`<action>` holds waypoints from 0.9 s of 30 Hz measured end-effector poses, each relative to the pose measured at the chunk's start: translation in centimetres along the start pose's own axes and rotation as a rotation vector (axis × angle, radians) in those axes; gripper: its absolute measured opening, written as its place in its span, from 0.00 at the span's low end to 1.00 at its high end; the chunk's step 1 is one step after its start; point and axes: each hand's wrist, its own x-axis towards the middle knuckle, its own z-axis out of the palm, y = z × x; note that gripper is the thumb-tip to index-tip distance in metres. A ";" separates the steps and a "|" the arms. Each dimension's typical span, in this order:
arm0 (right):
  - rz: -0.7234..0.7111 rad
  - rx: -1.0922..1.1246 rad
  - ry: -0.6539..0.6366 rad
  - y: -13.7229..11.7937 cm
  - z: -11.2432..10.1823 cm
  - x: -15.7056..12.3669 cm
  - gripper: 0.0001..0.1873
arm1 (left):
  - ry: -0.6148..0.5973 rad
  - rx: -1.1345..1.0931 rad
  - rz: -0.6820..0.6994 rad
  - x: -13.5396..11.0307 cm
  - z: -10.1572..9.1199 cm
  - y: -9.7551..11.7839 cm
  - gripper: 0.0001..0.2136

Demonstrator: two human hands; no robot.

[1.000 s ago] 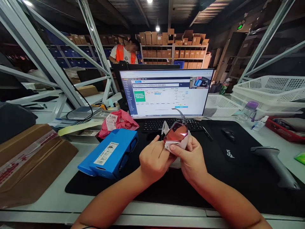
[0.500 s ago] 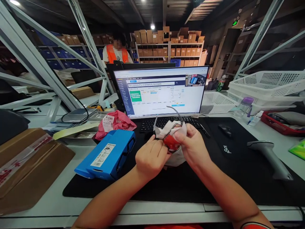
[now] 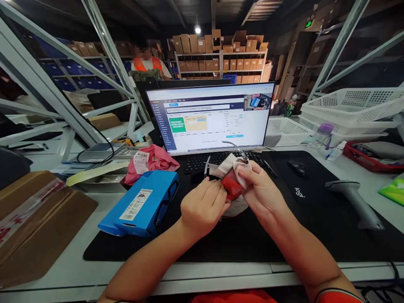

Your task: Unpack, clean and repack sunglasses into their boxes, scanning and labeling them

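Above the black desk mat [image 3: 202,244] I hold a pair of glasses [image 3: 232,188] with its thin temples pointing away toward the screen; one lens area looks red. My left hand [image 3: 203,204] is closed around the near left side of the frame. With thumb and fingers pinched, my right hand [image 3: 263,183] grips a whitish cloth [image 3: 242,176] against the right lens, and more of the cloth hangs below. Fingers and cloth hide much of the frame. Left of my hands lies a blue box [image 3: 142,206] with a white label.
A monitor [image 3: 214,122] and keyboard [image 3: 202,162] stand behind my hands. Pink plastic packaging [image 3: 153,162] and a cardboard box [image 3: 41,223] lie left. On the right are a mouse [image 3: 297,168], a barcode scanner [image 3: 356,202] and white baskets [image 3: 353,103]. A person in an orange vest [image 3: 148,64] is beyond.
My right hand has moved slightly right, and the cloth has shifted over the right lens, uncovering more of the red-looking area. The camera view has shifted a little.
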 end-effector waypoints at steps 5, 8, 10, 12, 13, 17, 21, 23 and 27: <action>0.021 0.097 0.028 0.1 -0.4 0.6 0.26 | -0.029 0.063 -0.007 0.1 0.1 -0.1 0.11; 0.036 0.129 0.056 -0.1 -0.7 1.2 0.25 | -0.044 0.067 0.011 -0.1 0.2 -0.2 0.12; 0.033 0.123 0.053 -0.1 -0.7 1.3 0.25 | -0.042 0.065 0.021 -0.1 0.3 -0.2 0.11; -0.009 0.081 0.039 0.3 -0.6 0.9 0.26 | -0.042 0.068 0.017 -0.1 0.2 -0.2 0.11; -0.053 0.040 0.028 0.8 -0.5 0.4 0.26 | -0.042 0.075 0.005 -0.1 0.1 -0.2 0.10; -0.326 -0.271 0.062 4.0 -0.1 -2.0 0.29 | 0.001 0.099 -0.076 -0.1 -0.4 -0.3 0.07; -0.416 -0.369 0.108 5.0 -0.1 -2.8 0.31 | 0.040 0.076 -0.083 -0.2 -0.6 -0.4 0.08; -0.263 -0.249 0.009 3.7 -0.2 -2.0 0.27 | 0.036 0.062 -0.059 -0.3 -0.4 -0.3 0.09; 0.035 0.008 -0.017 0.1 -0.7 0.2 0.23 | 0.008 0.043 0.016 -0.3 -0.1 0.0 0.11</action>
